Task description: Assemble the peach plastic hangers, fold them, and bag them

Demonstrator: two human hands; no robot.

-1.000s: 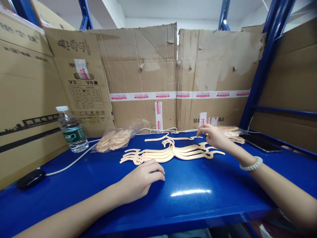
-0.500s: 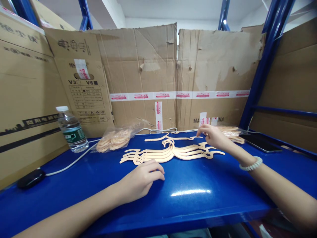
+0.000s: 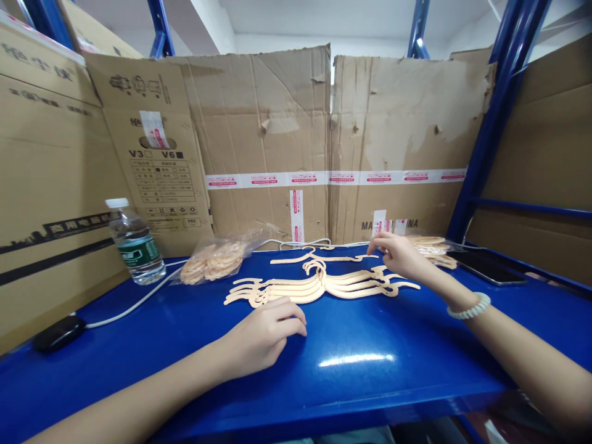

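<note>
Cream-coloured clothes hangers (image 3: 296,291) lie overlapping on the blue shelf top, with their hooks bunched at the middle. Behind this group is a separate hanger (image 3: 296,259) of the same colour. My left hand (image 3: 266,336) rests in front of the group, fingers loosely bent and apart, with nothing visible in it. My right hand (image 3: 400,254) is at the right end of the separate hanger. Its forefinger points down at that end, seemingly touching it, and the other fingers are loosely curled. The underside of each hand is hidden.
A clear bag of hangers (image 3: 217,258) lies at left, beside a water bottle (image 3: 136,246). Another bagged bundle (image 3: 432,250) and a phone (image 3: 488,268) are at right. A black mouse-like object (image 3: 58,333) and white cable (image 3: 134,306) lie at left. Cardboard (image 3: 259,135) walls the back.
</note>
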